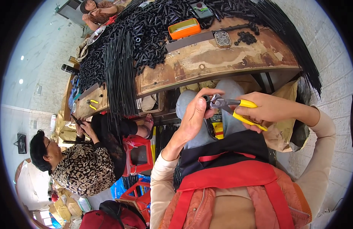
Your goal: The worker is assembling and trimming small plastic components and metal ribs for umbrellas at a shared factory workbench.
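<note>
Pliers [229,102]: yellow grips, grey metal head. Small part at pliers' tip [206,98]: black. Fittings heap [151,42]: black. Rod bundle [121,72]: black. Open box [185,34]: bright orange. Bench top [165,79]: brown, blotched paler tan and darker reddish. Second pliers [93,102]: yellow handles. Wearer's sleeves [163,171]: cream. Jacket [298,195]: orange. Apron [226,175]: red straps and bib, black lower part. Trousers [231,89]: pale blue-grey. Co-worker's top [86,168]: black, tan leopard-like patches. Stool [148,152]: red. Right wall [334,68]: white, brick pattern.

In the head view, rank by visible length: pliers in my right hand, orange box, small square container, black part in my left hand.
Largest first:
1. Pliers, closer to the camera
2. Orange box
3. Small square container
4. Black part, partly hidden
</note>
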Demonstrator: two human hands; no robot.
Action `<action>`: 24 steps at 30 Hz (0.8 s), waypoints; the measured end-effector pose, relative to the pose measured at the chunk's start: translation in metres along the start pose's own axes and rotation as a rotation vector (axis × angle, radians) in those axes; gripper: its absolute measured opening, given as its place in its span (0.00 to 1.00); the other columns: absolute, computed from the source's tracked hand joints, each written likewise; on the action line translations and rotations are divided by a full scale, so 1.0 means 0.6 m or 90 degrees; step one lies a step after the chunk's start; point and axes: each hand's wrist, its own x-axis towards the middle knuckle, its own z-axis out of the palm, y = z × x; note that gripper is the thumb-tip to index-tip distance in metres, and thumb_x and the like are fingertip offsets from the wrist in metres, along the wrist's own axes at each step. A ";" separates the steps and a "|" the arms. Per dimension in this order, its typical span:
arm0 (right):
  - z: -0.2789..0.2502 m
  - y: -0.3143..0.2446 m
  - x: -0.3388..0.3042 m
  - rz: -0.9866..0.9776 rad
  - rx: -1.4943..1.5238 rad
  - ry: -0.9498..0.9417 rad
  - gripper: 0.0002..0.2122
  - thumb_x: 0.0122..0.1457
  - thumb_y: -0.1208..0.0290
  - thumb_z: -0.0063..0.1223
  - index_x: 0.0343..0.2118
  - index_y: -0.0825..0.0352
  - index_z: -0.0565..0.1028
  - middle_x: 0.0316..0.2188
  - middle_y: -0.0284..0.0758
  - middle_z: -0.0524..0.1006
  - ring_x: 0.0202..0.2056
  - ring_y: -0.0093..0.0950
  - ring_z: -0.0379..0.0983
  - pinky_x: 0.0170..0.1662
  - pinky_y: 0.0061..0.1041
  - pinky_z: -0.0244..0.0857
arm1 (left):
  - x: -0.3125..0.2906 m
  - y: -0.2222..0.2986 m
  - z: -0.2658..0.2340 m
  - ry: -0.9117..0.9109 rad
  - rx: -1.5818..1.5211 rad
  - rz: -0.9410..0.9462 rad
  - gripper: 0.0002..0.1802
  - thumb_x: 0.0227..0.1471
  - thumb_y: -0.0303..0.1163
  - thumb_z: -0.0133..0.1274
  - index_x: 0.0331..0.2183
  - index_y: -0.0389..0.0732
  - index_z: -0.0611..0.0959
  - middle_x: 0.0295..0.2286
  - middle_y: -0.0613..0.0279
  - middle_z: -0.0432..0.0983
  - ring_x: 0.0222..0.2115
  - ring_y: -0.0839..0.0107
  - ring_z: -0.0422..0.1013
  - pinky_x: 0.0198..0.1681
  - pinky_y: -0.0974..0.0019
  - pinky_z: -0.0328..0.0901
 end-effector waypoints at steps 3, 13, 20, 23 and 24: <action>0.000 0.003 0.004 0.110 0.177 -0.120 0.20 0.67 0.56 0.42 0.48 0.72 0.69 0.21 0.36 0.73 0.19 0.24 0.73 0.23 0.24 0.68 | -0.015 0.020 0.003 -0.008 0.004 -0.005 0.45 0.59 0.66 0.33 0.55 0.32 0.69 0.22 0.73 0.61 0.22 0.82 0.53 0.26 0.74 0.49; 0.013 -0.014 -0.028 -0.111 -0.078 0.048 0.19 0.65 0.64 0.43 0.55 0.68 0.67 0.23 0.39 0.75 0.22 0.28 0.74 0.30 0.28 0.68 | 0.000 -0.002 -0.016 -0.008 -0.042 0.023 0.41 0.59 0.65 0.32 0.44 0.32 0.73 0.21 0.70 0.62 0.21 0.81 0.54 0.26 0.74 0.51; -0.001 -0.032 -0.066 -0.120 -0.238 0.089 0.17 0.65 0.65 0.44 0.53 0.67 0.68 0.29 0.49 0.77 0.32 0.45 0.76 0.35 0.38 0.66 | 0.000 0.020 0.013 -0.060 0.080 -0.022 0.37 0.61 0.63 0.31 0.40 0.34 0.73 0.21 0.71 0.64 0.22 0.82 0.56 0.26 0.75 0.49; 0.006 0.015 -0.043 -0.235 -0.246 0.124 0.18 0.64 0.64 0.45 0.54 0.66 0.68 0.31 0.49 0.77 0.35 0.50 0.74 0.37 0.41 0.66 | -0.002 0.022 0.006 -0.082 0.011 -0.035 0.40 0.61 0.63 0.33 0.46 0.32 0.73 0.21 0.72 0.63 0.22 0.82 0.56 0.27 0.74 0.50; 0.004 0.032 -0.027 -0.227 -0.259 0.147 0.18 0.64 0.64 0.45 0.54 0.66 0.68 0.31 0.49 0.77 0.35 0.50 0.74 0.37 0.41 0.66 | 0.004 0.011 0.000 -0.104 -0.034 -0.036 0.41 0.60 0.64 0.34 0.49 0.31 0.72 0.20 0.72 0.62 0.22 0.81 0.56 0.27 0.74 0.50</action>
